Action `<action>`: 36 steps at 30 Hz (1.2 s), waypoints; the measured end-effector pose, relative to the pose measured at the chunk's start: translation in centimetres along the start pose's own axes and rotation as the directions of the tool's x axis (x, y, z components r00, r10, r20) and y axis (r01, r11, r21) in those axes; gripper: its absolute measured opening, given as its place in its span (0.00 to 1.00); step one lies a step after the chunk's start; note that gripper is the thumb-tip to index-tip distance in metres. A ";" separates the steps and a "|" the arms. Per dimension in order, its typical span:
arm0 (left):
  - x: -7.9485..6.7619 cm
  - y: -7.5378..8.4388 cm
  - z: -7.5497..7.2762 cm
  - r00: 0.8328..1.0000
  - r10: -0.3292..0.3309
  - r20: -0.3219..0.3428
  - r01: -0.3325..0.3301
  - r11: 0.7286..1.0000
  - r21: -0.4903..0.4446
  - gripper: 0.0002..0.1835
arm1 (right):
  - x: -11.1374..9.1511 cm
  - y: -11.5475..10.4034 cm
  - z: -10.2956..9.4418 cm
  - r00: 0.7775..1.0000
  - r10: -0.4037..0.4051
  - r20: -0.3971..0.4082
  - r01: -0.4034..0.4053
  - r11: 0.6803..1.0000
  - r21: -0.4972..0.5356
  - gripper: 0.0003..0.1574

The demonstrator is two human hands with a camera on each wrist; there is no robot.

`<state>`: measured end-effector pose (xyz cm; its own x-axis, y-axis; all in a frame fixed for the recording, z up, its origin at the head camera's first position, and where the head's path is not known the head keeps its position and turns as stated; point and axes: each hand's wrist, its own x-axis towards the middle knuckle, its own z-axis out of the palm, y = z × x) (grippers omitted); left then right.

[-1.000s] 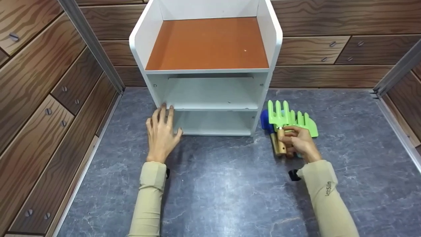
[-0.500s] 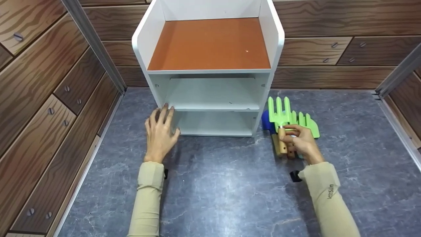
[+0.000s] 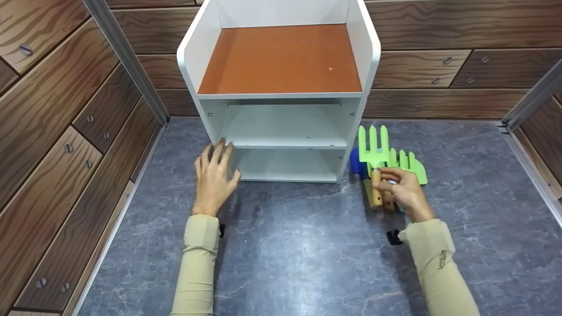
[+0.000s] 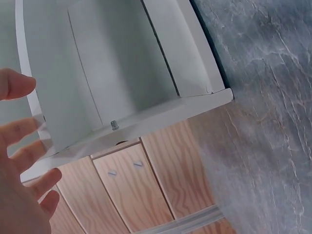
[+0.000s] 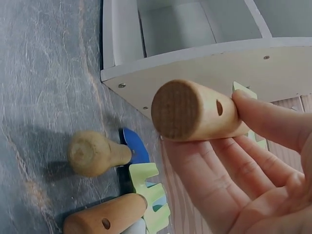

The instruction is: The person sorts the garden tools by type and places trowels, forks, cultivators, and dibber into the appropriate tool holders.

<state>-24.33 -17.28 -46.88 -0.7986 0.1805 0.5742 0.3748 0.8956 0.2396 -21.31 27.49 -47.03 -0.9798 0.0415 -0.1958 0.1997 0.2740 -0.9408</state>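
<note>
My right hand (image 3: 405, 192) grips a green three-pronged hand fork (image 3: 374, 151) by its wooden handle, thumb on one side and fingers on the other. In the right wrist view, the handle's butt end (image 5: 176, 111) faces the camera, held above the floor. Under the fork lie a blue-bladed tool (image 3: 356, 163) and a green toothed rake head (image 3: 415, 169), both partly hidden. A round-ended wooden handle (image 5: 92, 153) leads to the blue blade. My left hand (image 3: 214, 184) holds nothing; its spread fingers are right at the left front edge of a white shelf unit (image 3: 281, 95).
The shelf unit has an orange-brown top surface (image 3: 281, 59) between raised sides and two compartments below. Wood-patterned walls (image 3: 439, 66) stand behind and on both sides. Another wooden handle (image 5: 109, 217) lies on the grey marbled floor (image 3: 281, 254) beside a pale piece.
The hand fork in my right hand has shifted slightly up and away from me, showing more of the tools beneath. My left hand has stayed almost in place at the shelf edge.
</note>
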 end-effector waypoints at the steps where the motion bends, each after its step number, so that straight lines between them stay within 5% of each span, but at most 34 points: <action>1: 0.0 0.0 0.0 1.000 -0.001 0.000 0.001 1.000 0.003 0.33 | -0.1 0.0 0.0 1.000 -0.002 -0.001 0.002 1.000 0.006 0.37; 36: 0.2 0.1 0.2 0.999 0.007 -0.035 -0.007 1.000 -0.002 0.32 | -1.2 0.0 0.8 0.996 -0.092 -0.012 0.093 0.983 0.157 0.39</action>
<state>-24.55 -17.10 -46.94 -0.7789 0.1718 0.6031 0.3810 0.8935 0.2375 -20.13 26.65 -46.98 -0.9941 0.0277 -0.1050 0.1076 0.1226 -0.9866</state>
